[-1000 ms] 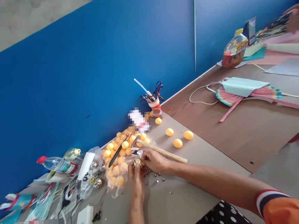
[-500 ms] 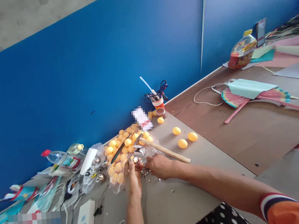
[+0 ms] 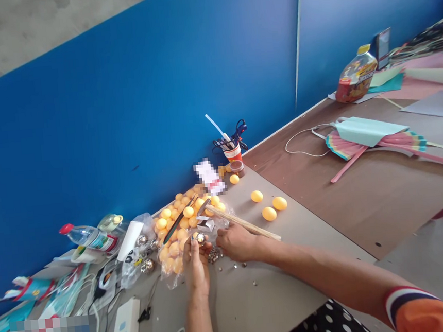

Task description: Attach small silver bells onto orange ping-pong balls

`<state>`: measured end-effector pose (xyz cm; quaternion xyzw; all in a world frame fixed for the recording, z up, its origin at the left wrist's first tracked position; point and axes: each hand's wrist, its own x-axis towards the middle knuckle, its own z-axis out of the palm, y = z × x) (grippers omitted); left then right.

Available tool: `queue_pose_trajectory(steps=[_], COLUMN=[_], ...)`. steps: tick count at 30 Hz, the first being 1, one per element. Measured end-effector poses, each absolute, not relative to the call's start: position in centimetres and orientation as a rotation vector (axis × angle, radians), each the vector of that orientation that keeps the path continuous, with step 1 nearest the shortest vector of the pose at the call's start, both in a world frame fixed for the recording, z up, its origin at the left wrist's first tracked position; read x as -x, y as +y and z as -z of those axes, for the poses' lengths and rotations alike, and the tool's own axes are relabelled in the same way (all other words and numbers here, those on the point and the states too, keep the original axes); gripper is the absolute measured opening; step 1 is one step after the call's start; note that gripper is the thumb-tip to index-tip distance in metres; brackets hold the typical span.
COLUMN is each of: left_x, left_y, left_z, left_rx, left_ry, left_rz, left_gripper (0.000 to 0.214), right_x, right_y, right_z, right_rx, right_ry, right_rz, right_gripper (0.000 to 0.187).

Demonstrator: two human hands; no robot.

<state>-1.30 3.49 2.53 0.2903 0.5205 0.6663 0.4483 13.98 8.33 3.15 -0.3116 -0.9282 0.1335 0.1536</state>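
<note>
My left hand (image 3: pixel 197 271) is closed around a ball covered with shiny silver studs (image 3: pixel 199 238), holding it up near its fingertips. To its right, my right hand (image 3: pixel 236 243) has its fingers pinched together; whatever they hold is too small to make out. Between the hands lies a small pile of silver studs (image 3: pixel 214 255), with a few strays on the table. Behind the hands, a clear bag of yellow balls (image 3: pixel 174 249) leans toward the wall. A hammer (image 3: pixel 245 223) with a wooden handle rests across it, beside dark-handled scissors (image 3: pixel 178 222) and a small open box (image 3: pixel 205 224).
Several loose yellow balls (image 3: pixel 269 213) lie right of the hammer. More studded balls (image 3: pixel 148 266) sit at left, near a plastic bottle (image 3: pixel 91 236) and a power strip (image 3: pixel 123 329). A paper cup (image 3: pixel 233 154) with tools stands by the blue wall (image 3: pixel 132 117).
My right hand has drawn slightly up and away from the stud pile, uncovering more of it and some stray studs. My left hand still holds the ball. The view has shifted slightly.
</note>
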Motion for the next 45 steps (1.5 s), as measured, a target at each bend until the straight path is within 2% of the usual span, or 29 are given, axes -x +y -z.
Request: queue_pose_trajectory(steps=[7, 16, 24, 35, 45], left_x=[1.2, 1.2, 1.0, 0.5, 0.2], left_y=[3.4, 3.6, 3.5, 3.3, 3.2], left_z=[-2.7, -2.6, -2.7, -3.3, -3.4], left_rx=[-0.732, -0.716, -0.733, -0.745, -0.832], left_ry=[1.31, 1.248, 1.272, 1.245, 1.237], left_rz=[-1.644, -1.668, -1.657, -1.594, -1.534], left_gripper=[0.041, 0.039, 0.039, 0.04, 0.038], right_x=[-13.7, -13.9, -13.6, -13.8, -13.3], right_y=[8.4, 8.6, 8.8, 9.4, 9.3], right_z=[-2.7, -3.0, -3.7, -4.4, -3.6], right_rx=[0.882, 0.921, 0.964, 0.644, 0.657], right_ry=[-2.709, -2.312, -1.89, -1.37, -1.385], right_rz=[-0.357, -0.621, -1.128, -1.911, -1.842], right_gripper=[0.009, 0.011, 0.013, 0.013, 0.01])
